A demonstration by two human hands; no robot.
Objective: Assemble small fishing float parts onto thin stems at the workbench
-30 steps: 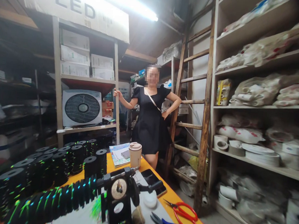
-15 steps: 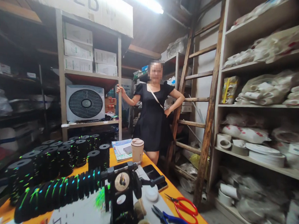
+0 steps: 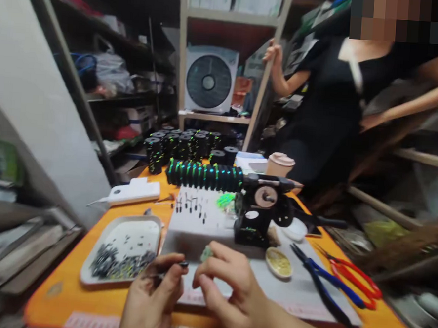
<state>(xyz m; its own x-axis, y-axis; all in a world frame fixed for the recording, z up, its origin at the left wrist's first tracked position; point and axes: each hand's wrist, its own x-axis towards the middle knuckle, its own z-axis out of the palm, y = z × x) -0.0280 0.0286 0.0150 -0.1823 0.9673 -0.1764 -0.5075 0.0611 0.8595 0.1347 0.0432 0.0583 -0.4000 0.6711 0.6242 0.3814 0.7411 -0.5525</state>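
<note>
Low in the head view, my left hand (image 3: 155,293) pinches a small black piece (image 3: 183,264) between thumb and fingertips. Close beside it on the right, my right hand (image 3: 229,288) is closed, its fingers curled inward. A pale greenish bit (image 3: 206,254) shows at its index fingertip; whether it is held or worn I cannot tell. To the left, a white tray (image 3: 126,222) holds many small dark and yellowish pieces. Behind my hands stands a black bench device (image 3: 254,220) bearing a row of black discs (image 3: 205,175) wrapped with green and blue bits.
Blue-handled pliers (image 3: 330,284) and red-handled scissors (image 3: 360,276) lie at right, near a small dish (image 3: 278,262) of golden bits. A lidded cup (image 3: 279,165) and black spools (image 3: 185,144) stand behind. A power strip (image 3: 133,192) lies left. Another person (image 3: 319,101) stands beyond the table.
The view has swung down and left, bringing both my hands and the white tray into sight. The other person still holds the shelf post.
</note>
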